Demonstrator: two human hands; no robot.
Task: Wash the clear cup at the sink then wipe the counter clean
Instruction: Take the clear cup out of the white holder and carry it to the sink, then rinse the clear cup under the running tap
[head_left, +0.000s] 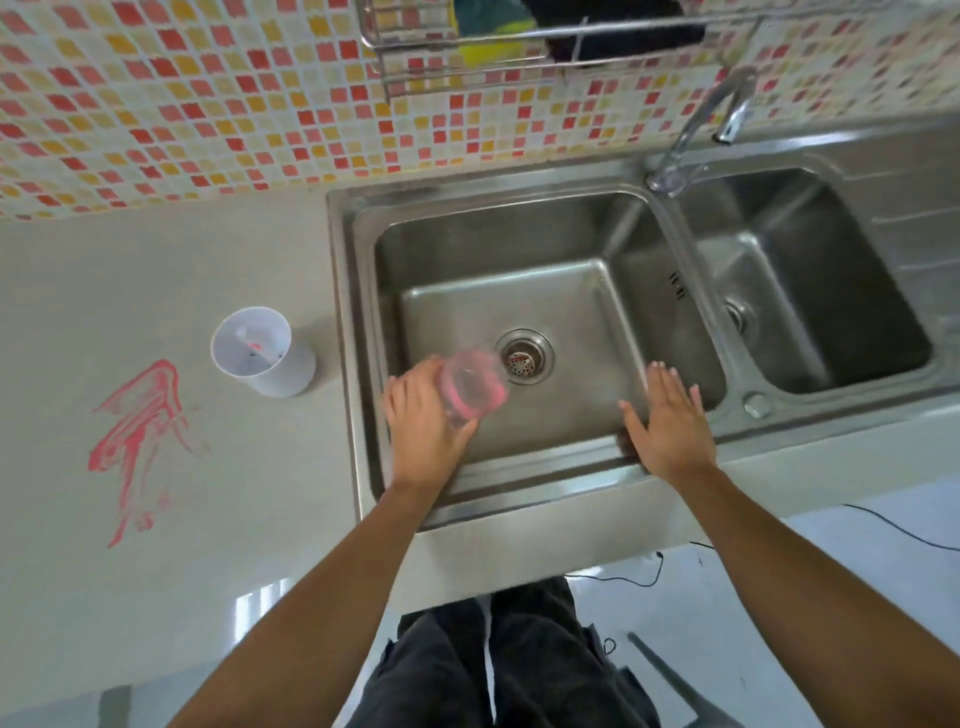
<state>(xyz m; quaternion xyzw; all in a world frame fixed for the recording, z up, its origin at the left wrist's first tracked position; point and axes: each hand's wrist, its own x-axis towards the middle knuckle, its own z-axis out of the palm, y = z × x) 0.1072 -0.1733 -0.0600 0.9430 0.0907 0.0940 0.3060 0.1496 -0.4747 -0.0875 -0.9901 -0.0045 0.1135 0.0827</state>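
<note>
Left hand (421, 415) round clear cup (475, 384) (tilted)

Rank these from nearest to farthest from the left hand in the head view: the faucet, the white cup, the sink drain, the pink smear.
From the left hand:
1. Sink drain, just to its right in the basin.
2. White cup, on the counter to its left.
3. Pink smear, farther left on the counter.
4. Faucet, at the back right.

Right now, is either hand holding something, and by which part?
The left hand grips the clear cup round its side, over the sink. The blur hides whether nearer rim or base. The right hand holds nothing.
</note>
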